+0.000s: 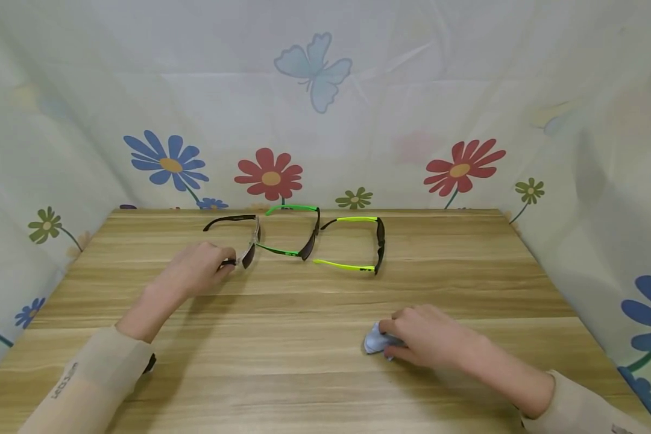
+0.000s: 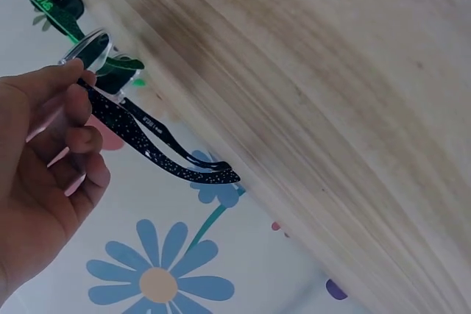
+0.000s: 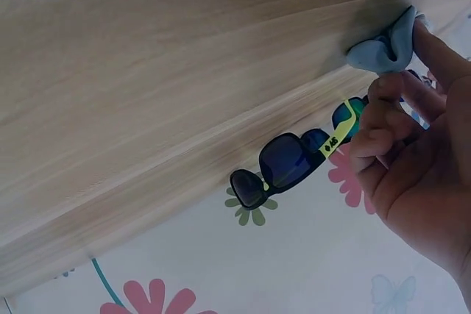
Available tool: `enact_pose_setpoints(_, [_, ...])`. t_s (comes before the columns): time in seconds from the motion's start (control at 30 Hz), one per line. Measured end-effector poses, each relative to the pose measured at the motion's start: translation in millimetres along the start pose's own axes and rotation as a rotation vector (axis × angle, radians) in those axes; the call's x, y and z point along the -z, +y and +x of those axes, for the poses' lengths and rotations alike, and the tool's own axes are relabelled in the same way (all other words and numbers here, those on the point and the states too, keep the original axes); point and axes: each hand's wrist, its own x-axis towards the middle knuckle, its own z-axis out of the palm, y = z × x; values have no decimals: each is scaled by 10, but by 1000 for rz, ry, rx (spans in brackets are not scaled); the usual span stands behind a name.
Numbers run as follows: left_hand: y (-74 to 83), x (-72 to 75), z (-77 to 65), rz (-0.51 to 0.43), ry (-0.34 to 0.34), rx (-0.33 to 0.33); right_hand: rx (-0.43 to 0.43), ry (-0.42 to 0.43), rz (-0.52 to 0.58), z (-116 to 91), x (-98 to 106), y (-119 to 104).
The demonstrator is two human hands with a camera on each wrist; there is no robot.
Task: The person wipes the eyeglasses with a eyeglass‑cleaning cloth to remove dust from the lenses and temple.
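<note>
At the left of the row, sunglasses with a clear front and speckled black temples stand on the wooden table. My left hand pinches them by the near temple, close to the hinge, thumb and forefinger together in the left wrist view. Toward the front right, my right hand pinches a crumpled light blue cloth between thumb and fingers, low over the tabletop. Green-and-black sunglasses sit just right of the held pair, and yellow-and-black sunglasses are beyond them, their temples unfolded toward the left.
The wood-grain table ends at a back edge near the three pairs. Behind it and along both sides hangs a white curtain printed with flowers and a butterfly.
</note>
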Motion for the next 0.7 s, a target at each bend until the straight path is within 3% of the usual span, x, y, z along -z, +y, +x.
enact_pose_setpoints(0.17, [25, 31, 0, -4, -4, 27, -7, -7, 8, -11, -4, 10])
enact_pose_setpoints(0.7, [45, 65, 13, -12, 12, 11, 40, 61, -21, -15, -41, 49])
